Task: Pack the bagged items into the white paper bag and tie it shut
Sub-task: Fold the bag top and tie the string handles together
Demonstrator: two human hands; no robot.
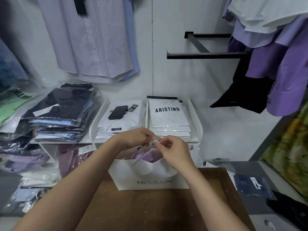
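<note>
White shelf unit (195,120), divided into open compartments, against a plain white wall (175,72). Black metal rails (205,56) on the wall above and right of it. Brown wooden worktop (150,210) directly before it.

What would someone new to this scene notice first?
The left hand and right hand pinch a twisted white-and-grey cord above the white paper bag, which stands on the brown wooden table at the centre. Behind it, a stack of white bagged shirts printed ARISTINO fills the right shelf tray. A black phone lies on the stack to its left.
</note>
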